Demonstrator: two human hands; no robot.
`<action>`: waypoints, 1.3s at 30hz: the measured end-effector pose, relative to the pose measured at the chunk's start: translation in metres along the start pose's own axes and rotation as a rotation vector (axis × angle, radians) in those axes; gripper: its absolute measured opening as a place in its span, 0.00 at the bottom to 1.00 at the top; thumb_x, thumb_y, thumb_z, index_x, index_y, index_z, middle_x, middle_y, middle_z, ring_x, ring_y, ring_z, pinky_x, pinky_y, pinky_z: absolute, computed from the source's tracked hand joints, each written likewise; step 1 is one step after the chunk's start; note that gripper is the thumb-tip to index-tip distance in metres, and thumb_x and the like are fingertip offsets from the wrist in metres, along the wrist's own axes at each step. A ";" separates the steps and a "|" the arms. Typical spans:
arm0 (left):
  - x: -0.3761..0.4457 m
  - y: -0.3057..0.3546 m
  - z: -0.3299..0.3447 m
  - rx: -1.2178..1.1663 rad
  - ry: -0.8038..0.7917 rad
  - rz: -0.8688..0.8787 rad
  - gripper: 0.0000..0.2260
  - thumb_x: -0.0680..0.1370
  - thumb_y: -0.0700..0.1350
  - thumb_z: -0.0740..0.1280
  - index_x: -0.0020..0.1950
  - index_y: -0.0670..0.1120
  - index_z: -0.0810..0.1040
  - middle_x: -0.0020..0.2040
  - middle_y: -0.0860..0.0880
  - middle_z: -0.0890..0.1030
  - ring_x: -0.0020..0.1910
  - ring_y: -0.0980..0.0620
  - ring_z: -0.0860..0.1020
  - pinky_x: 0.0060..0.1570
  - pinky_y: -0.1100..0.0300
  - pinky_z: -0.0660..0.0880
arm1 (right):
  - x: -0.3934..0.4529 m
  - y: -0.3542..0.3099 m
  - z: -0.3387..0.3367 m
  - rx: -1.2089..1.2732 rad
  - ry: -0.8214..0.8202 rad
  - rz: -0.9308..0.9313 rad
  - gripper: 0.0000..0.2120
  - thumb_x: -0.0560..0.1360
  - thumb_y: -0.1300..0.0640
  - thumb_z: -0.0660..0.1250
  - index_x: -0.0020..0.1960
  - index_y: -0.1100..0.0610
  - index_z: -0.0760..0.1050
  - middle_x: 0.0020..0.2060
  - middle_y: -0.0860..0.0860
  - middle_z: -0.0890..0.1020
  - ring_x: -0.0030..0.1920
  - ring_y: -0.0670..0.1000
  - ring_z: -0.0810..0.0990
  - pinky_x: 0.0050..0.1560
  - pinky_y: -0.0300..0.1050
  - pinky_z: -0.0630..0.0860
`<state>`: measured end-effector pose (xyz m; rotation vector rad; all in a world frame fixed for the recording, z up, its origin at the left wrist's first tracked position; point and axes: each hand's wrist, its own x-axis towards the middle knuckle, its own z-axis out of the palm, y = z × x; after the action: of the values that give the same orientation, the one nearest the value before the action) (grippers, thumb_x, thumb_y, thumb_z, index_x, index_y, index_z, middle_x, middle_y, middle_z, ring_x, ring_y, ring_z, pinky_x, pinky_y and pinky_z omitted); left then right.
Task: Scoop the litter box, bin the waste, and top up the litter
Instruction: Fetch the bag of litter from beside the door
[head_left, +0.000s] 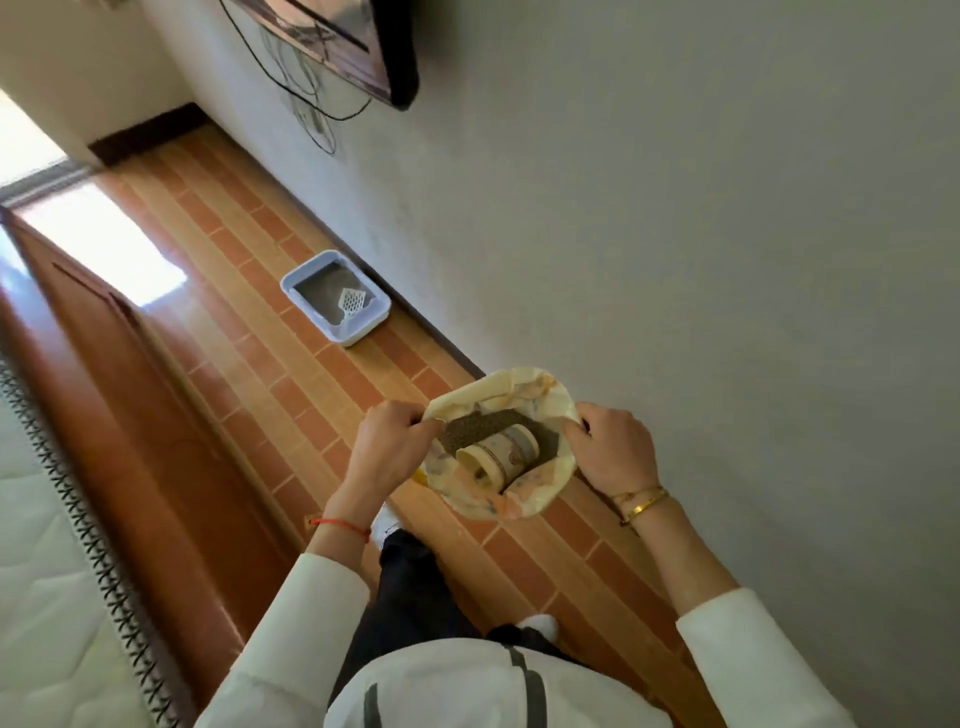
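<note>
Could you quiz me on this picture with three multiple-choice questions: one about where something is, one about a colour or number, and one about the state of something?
1. Where does the white slotted plastic scoop lie?
A. Inside the pale blue plastic litter box
B. On the mattress
C. In the bag

2. How many hands grip the rim of the cream plastic litter bag?
A. None
B. One
C. Two

3. What state is the bag's mouth in?
A. Tied shut
B. Held open
C. Folded flat

Answers:
1. A: the scoop rests on the grey litter inside the litter box by the wall.
2. C: the left hand and right hand each pinch one side of the bag.
3. B: the mouth is spread wide, so the dark granules and a paper cup lying on its side inside are visible.
</note>
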<state>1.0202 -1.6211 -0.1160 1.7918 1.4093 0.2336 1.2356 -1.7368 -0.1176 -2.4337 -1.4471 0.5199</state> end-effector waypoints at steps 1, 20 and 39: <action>0.005 -0.009 -0.013 -0.013 0.022 -0.025 0.16 0.74 0.44 0.67 0.28 0.42 0.72 0.24 0.50 0.68 0.25 0.51 0.65 0.27 0.60 0.60 | 0.012 -0.015 0.005 -0.005 -0.015 -0.024 0.21 0.77 0.54 0.61 0.29 0.53 0.57 0.24 0.48 0.66 0.28 0.54 0.66 0.25 0.43 0.56; 0.149 -0.164 -0.310 -0.139 0.376 -0.275 0.12 0.73 0.46 0.65 0.32 0.42 0.80 0.27 0.50 0.78 0.26 0.51 0.72 0.27 0.57 0.67 | 0.249 -0.367 0.105 0.024 -0.114 -0.388 0.21 0.77 0.52 0.62 0.28 0.52 0.61 0.24 0.47 0.67 0.29 0.54 0.68 0.26 0.43 0.56; 0.444 -0.226 -0.518 -0.206 0.458 -0.326 0.13 0.74 0.46 0.66 0.30 0.47 0.78 0.25 0.52 0.78 0.24 0.56 0.72 0.24 0.64 0.68 | 0.572 -0.603 0.151 -0.044 -0.091 -0.523 0.13 0.77 0.54 0.62 0.37 0.59 0.74 0.32 0.53 0.79 0.31 0.54 0.71 0.26 0.38 0.59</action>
<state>0.7069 -0.9746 -0.0852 1.3637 1.8951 0.6199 0.9465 -0.9434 -0.1110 -1.9571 -2.0527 0.4815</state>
